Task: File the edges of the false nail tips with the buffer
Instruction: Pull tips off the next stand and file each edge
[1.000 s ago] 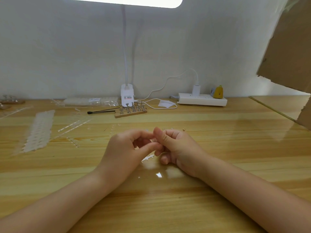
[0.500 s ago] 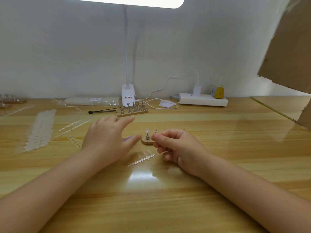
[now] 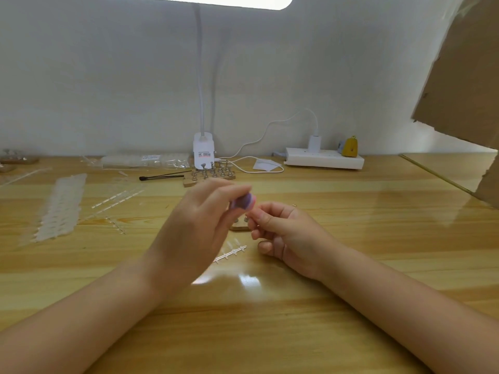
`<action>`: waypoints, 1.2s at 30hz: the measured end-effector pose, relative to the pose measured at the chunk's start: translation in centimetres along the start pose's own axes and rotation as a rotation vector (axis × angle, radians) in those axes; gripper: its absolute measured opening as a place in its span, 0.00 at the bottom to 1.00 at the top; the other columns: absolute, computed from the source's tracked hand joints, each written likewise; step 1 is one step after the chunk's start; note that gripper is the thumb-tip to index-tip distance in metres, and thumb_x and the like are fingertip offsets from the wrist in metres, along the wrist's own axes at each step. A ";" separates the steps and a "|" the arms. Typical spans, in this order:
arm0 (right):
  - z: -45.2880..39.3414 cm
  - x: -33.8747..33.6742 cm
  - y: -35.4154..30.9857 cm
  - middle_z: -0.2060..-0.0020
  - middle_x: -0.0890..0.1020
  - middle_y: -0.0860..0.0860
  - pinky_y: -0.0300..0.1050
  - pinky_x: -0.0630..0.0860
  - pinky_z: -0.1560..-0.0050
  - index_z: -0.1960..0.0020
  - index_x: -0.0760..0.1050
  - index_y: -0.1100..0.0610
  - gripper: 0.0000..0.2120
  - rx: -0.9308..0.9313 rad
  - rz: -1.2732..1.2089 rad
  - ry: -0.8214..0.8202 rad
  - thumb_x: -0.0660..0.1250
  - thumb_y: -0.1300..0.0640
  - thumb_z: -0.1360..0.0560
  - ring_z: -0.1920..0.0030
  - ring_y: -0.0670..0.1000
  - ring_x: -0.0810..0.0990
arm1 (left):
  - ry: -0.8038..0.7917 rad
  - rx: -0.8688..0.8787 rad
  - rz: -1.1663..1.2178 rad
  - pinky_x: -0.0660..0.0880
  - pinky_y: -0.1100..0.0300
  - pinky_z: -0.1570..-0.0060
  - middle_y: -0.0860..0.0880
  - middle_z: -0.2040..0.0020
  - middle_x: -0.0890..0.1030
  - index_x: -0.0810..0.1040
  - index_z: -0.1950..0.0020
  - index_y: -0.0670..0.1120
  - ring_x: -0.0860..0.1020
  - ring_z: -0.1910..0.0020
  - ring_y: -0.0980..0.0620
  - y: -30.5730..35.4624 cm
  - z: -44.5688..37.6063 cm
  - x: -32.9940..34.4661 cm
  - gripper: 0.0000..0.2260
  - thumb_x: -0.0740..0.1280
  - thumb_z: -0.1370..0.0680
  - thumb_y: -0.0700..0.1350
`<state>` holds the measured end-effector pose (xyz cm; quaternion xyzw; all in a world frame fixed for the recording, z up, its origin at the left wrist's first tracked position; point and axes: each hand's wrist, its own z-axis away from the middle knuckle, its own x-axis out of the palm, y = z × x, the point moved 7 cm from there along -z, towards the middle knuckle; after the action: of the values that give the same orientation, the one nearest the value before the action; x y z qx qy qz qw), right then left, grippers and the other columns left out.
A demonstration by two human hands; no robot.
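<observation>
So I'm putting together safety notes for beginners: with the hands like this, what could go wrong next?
1. The right hand pinches something too small to make out; a hard stroke from the purple buffer in the left hand could flick it away.
2. The small wooden stand sits right under both hands and could get knocked over.
3. The clear strip of nail tips lies loose by the left wrist; a sweep could push it off.

We could not make out what the right hand (image 3: 286, 233) pinched; it was too small. The left hand (image 3: 194, 228) was motion-blurred, covering most of the purple buffer (image 3: 242, 202) and part of the small wooden stand (image 3: 239, 225). The lamp head (image 3: 216, 1) and cardboard (image 3: 464, 76) were cut off by the frame edges.
</observation>
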<state>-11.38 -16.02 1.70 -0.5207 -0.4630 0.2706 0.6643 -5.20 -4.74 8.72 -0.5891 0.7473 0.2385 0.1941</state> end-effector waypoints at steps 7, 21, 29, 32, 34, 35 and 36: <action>0.3 0.3 -0.3 0.69 0.77 0.49 0.36 0.69 0.74 0.55 0.74 0.58 0.06 -0.008 0.036 -0.058 0.67 0.57 0.29 0.69 0.44 0.76 | -0.035 0.021 -0.062 0.77 0.48 0.50 0.42 0.50 0.81 0.79 0.43 0.36 0.80 0.52 0.43 -0.7 0.8 0.5 0.11 0.65 0.21 0.40; 0.4 0.5 -0.3 0.68 0.79 0.47 0.36 0.69 0.74 0.58 0.75 0.56 0.06 -0.020 0.073 -0.069 0.69 0.55 0.32 0.69 0.43 0.76 | -0.020 0.160 -0.106 0.74 0.52 0.48 0.44 0.51 0.80 0.70 0.41 0.46 0.78 0.52 0.45 0.5 0.9 0.4 0.10 0.64 0.22 0.43; 0.5 0.6 -0.4 0.65 0.78 0.49 0.36 0.70 0.72 0.55 0.74 0.58 0.06 0.001 0.082 -0.108 0.67 0.56 0.29 0.67 0.44 0.75 | 0.011 0.274 -0.172 0.72 0.57 0.48 0.44 0.52 0.80 0.71 0.40 0.47 0.77 0.53 0.48 1.2 1.1 0.5 0.11 0.66 0.22 0.41; 0.5 0.5 -0.5 0.63 0.77 0.49 0.37 0.70 0.72 0.58 0.75 0.56 0.03 0.004 0.041 -0.104 0.67 0.56 0.29 0.66 0.45 0.75 | -0.005 0.203 -0.254 0.75 0.50 0.52 0.43 0.53 0.80 0.70 0.42 0.48 0.79 0.55 0.43 -0.4 1.2 0.3 0.17 0.71 0.26 0.37; 0.4 0.6 -0.4 0.64 0.78 0.48 0.37 0.70 0.72 0.58 0.77 0.56 0.03 -0.003 0.042 -0.107 0.68 0.56 0.29 0.66 0.45 0.75 | 0.063 0.246 -0.245 0.75 0.51 0.52 0.44 0.52 0.79 0.71 0.42 0.47 0.78 0.56 0.45 -0.2 1.2 -0.3 0.12 0.68 0.23 0.39; 0.4 0.6 -0.3 0.65 0.79 0.48 0.37 0.70 0.72 0.59 0.77 0.55 0.02 -0.008 0.051 -0.114 0.69 0.57 0.29 0.67 0.45 0.76 | 0.088 0.288 -0.231 0.75 0.53 0.51 0.45 0.50 0.78 0.71 0.41 0.47 0.78 0.55 0.46 0.4 1.2 -0.3 0.10 0.66 0.21 0.40; 0.4 0.6 -0.3 0.66 0.79 0.48 0.37 0.70 0.72 0.59 0.78 0.55 0.02 -0.013 0.060 -0.121 0.70 0.58 0.28 0.67 0.45 0.76 | 0.087 0.329 -0.228 0.74 0.55 0.51 0.47 0.49 0.76 0.72 0.41 0.47 0.77 0.56 0.47 1.1 1.4 0.0 0.10 0.66 0.21 0.40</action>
<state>-11.49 -15.42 2.20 -0.5211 -0.4884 0.3185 0.6233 -6.23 -3.73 7.75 -0.6400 0.7124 0.0640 0.2808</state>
